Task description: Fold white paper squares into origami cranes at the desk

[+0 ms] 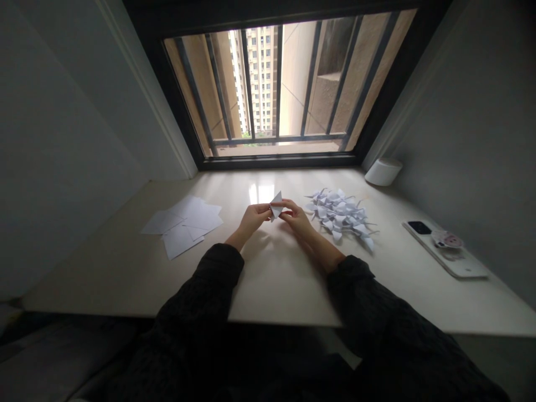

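A small piece of folded white paper (277, 205), pointed at its top, is held up just above the sill between both hands. My left hand (254, 218) pinches its left edge with the fingers closed. From the other side my right hand (296, 216) grips it, one finger lying across its front and the thumb side below. To the right lies a heap of folded paper cranes (339, 212). On the left, several flat white paper sheets (190, 220) overlap in a loose spread.
The pale sill (280, 290) ends at a front edge near my forearms. A phone (448, 251) with a round grip lies at the right, and a white cylindrical object (383, 171) stands in the back right corner. A barred window (276, 159) closes the back.
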### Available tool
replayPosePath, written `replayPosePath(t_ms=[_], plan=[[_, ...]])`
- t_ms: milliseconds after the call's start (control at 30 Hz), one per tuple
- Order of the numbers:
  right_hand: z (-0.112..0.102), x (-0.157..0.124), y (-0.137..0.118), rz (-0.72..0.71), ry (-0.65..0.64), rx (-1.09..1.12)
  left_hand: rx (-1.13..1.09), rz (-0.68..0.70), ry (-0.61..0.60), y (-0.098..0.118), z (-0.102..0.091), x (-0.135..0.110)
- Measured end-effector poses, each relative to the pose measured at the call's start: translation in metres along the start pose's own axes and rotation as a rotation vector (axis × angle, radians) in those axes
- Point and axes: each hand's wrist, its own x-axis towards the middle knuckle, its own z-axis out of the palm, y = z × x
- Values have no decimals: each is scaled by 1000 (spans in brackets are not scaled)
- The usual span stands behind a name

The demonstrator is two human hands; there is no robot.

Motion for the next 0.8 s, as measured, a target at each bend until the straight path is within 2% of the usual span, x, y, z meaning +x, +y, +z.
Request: replayPosePath(t_ms=[333,467,667,800], plan=[[0,-1,-6,13,-24,-54,6,-4,-1,-6,-2,3],[-4,0,-2,14,-51,21,-38,-27,-9,-4,-2,2],[-7,3,8,128,156,125,-93,-73,-15,2,-2,0],[-6,4,11,185,156,259,-108,-79,-16,2,-1,1]])
